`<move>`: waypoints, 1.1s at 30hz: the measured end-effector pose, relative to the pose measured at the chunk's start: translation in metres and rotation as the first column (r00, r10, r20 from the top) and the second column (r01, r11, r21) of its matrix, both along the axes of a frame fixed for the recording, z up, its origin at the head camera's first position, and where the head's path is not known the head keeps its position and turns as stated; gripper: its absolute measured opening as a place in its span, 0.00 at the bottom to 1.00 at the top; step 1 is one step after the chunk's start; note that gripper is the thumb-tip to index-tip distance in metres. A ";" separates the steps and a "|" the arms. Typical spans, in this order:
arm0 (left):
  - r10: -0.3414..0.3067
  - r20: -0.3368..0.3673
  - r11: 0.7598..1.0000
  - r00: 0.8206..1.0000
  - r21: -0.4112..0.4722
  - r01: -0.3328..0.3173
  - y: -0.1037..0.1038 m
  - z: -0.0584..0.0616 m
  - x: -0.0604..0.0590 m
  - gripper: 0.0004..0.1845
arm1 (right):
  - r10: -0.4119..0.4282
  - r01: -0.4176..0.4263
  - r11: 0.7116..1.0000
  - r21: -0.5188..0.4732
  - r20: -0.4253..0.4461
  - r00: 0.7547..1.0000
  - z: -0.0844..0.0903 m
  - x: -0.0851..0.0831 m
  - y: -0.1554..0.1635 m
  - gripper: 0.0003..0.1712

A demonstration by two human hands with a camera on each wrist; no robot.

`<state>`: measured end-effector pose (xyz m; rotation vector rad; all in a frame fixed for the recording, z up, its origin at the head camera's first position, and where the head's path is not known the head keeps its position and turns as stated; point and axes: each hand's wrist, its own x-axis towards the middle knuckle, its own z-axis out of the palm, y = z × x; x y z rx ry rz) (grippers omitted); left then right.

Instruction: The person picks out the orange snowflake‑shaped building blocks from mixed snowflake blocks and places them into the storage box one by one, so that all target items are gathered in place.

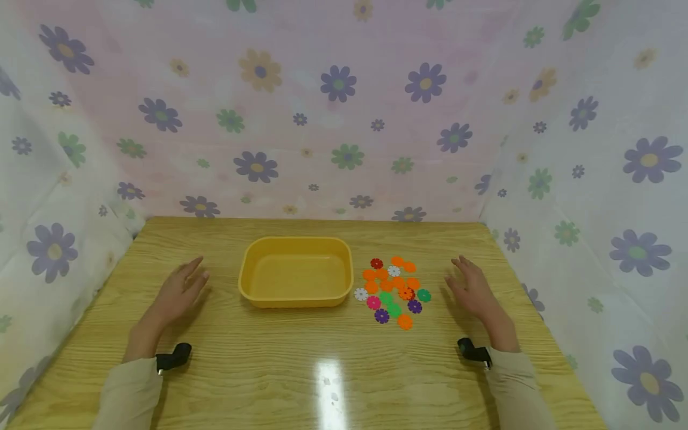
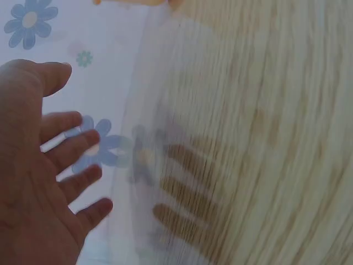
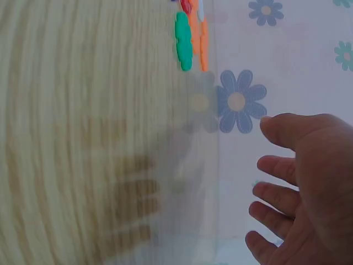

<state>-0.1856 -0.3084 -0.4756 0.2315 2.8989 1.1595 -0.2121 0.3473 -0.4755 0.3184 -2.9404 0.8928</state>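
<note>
A yellow rectangular basin [image 1: 295, 301] stands on the wooden table with nothing inside it. Just right of it lie several flat notched plastic discs, among them an orange disc [image 1: 405, 322], a purple disc [image 1: 381, 316], a white disc [image 1: 361, 294] and a green disc [image 1: 424, 295]. My left hand [image 1: 176, 294] is held left of the basin, fingers relaxed and holding nothing. To the right of the discs, my right hand [image 1: 475, 291] is likewise relaxed and holds nothing. The right wrist view shows the green disc [image 3: 183, 41] edge-on, beyond the thumb.
Flower-patterned cloth [image 1: 344, 119] hangs behind the table and along both sides. The wooden tabletop [image 1: 258, 370] reflects a bright light near its front. A black camera mount [image 1: 174, 356] sits at the left wrist and another mount [image 1: 473, 351] at the right.
</note>
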 end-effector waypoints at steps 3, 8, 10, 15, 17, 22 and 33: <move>0.024 -0.066 0.994 0.998 0.106 -0.017 0.006 0.001 0.001 0.33 | 0.010 -0.012 0.994 -0.105 -0.021 1.000 -0.004 0.000 -0.006 0.30; 0.072 -0.205 0.946 0.976 0.324 -0.001 0.021 0.000 0.000 0.24 | -0.005 -0.005 0.958 -0.288 -0.035 0.999 -0.007 -0.001 -0.016 0.24; 0.079 -0.231 0.905 0.970 0.424 0.027 0.026 -0.001 -0.002 0.20 | -0.007 -0.005 0.932 -0.363 -0.030 1.000 -0.008 -0.002 -0.020 0.23; 0.060 -0.223 0.791 0.973 0.605 0.090 0.034 -0.003 -0.007 0.16 | -0.032 0.038 0.854 -0.519 0.021 0.999 -0.008 -0.003 -0.029 0.23; 0.039 -0.213 0.756 0.976 0.645 0.111 0.036 -0.004 -0.010 0.15 | -0.036 0.059 0.825 -0.563 0.051 0.998 -0.008 -0.005 -0.032 0.24; -0.014 -0.194 0.723 0.981 0.675 0.144 0.042 -0.007 -0.016 0.12 | -0.006 0.064 0.773 -0.631 0.093 0.996 -0.009 -0.010 -0.041 0.24; -0.077 -0.165 0.712 0.983 0.682 0.170 0.054 -0.012 -0.024 0.14 | -0.005 0.080 0.750 -0.657 0.115 0.993 -0.014 -0.029 -0.054 0.26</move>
